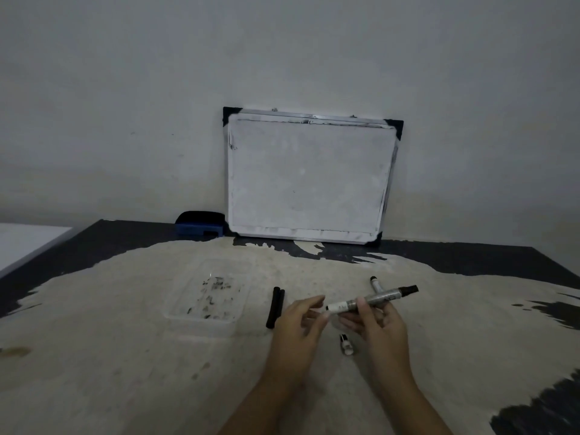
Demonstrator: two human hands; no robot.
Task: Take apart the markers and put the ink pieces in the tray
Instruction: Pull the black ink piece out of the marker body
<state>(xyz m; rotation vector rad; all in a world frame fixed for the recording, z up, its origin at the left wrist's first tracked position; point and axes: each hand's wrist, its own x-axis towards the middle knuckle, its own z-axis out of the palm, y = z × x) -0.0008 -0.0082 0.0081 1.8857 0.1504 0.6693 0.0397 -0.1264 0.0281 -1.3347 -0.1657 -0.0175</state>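
Tabletop: right fingers (365, 309) apparently pinch marker (372, 301).

Setting: plain indoor room, most likely my home or a small study corner; no shop or lab fittings in view. Evidence: bare, scuffed pale wall (157, 89); dark desk (94, 246) with its top coating worn away to a pale, rough patch; small framed whiteboard (309, 180) with black corner caps, smeared with old ink, leaning against the wall; blue board eraser (199, 227) beside it at the desk's back edge; low, dim lighting; edge of a white surface (25, 243) at far left.
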